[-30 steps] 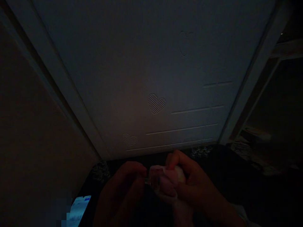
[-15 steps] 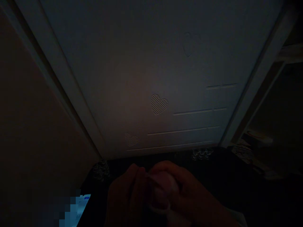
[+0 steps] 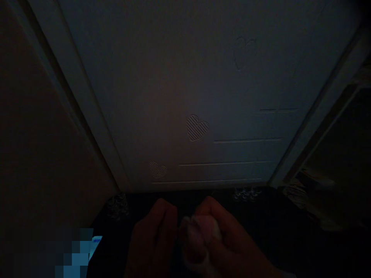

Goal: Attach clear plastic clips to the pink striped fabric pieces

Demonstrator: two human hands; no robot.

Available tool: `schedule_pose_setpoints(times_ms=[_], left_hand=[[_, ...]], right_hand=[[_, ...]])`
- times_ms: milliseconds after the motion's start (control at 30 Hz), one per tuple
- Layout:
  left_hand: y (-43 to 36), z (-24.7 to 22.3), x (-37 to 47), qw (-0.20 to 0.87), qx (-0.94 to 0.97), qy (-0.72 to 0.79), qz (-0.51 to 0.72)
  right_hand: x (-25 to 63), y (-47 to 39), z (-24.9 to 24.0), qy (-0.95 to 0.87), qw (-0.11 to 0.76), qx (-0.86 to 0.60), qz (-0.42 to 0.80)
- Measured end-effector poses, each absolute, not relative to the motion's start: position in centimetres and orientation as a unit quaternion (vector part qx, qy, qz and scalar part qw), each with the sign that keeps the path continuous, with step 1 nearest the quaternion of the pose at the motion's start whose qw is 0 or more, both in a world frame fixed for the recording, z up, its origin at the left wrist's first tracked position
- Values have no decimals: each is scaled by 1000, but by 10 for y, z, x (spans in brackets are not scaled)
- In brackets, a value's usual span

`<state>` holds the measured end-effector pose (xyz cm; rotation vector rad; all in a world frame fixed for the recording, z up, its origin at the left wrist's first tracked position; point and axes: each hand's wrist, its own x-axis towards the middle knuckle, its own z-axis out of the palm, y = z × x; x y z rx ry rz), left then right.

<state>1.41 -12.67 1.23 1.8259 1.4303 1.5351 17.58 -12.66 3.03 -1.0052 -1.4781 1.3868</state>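
The view is very dark. At the bottom centre, a pale, rounded, soft-looking item (image 3: 197,239) lies between my hands; I cannot make out what it is. My right hand (image 3: 228,235) wraps round its right side. Just left of the item is my left hand (image 3: 155,235), with its fingers bent and pressed together; whether it holds anything is hidden.
Beyond my hands stands a pale panel (image 3: 162,116) with grooved hearts and lines. Shiny ring-like bits lie on the dark surface at left (image 3: 118,206) and right (image 3: 246,194). A lit bluish patch (image 3: 95,245) shows at lower left.
My left hand has drawn slightly apart from my right hand, and more of the pale item shows between them. The view has shifted a little.
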Motion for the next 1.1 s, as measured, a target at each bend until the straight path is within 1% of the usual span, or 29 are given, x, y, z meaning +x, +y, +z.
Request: schedule_pose_setpoints(times_ms=[67, 167, 267, 467, 667, 833, 933, 1100], left_hand=[[-125, 25, 22, 236, 654, 507, 509], [-125, 33, 30, 246, 649, 509, 509], [-127, 25, 27, 219, 659, 505, 512], [-133, 9, 5, 139, 690, 480, 523], [-136, 13, 2, 90, 721, 475, 496], [-131, 22, 10, 76, 725, 496, 472], [-131, 27, 17, 74, 719, 521, 454], [-132, 31, 25, 58, 707, 526, 469]], right_hand=[[178, -129, 33, -555, 435, -413, 576], [182, -129, 33, -553, 440, -419, 571], [185, -127, 31, -569, 446, -403, 561], [183, -131, 30, -526, 465, -393, 594], [190, -128, 25, -539, 393, -350, 658], [198, -117, 14, -629, 377, -322, 599], [199, -112, 10, -649, 383, -320, 574], [196, -114, 12, -666, 392, -334, 539]])
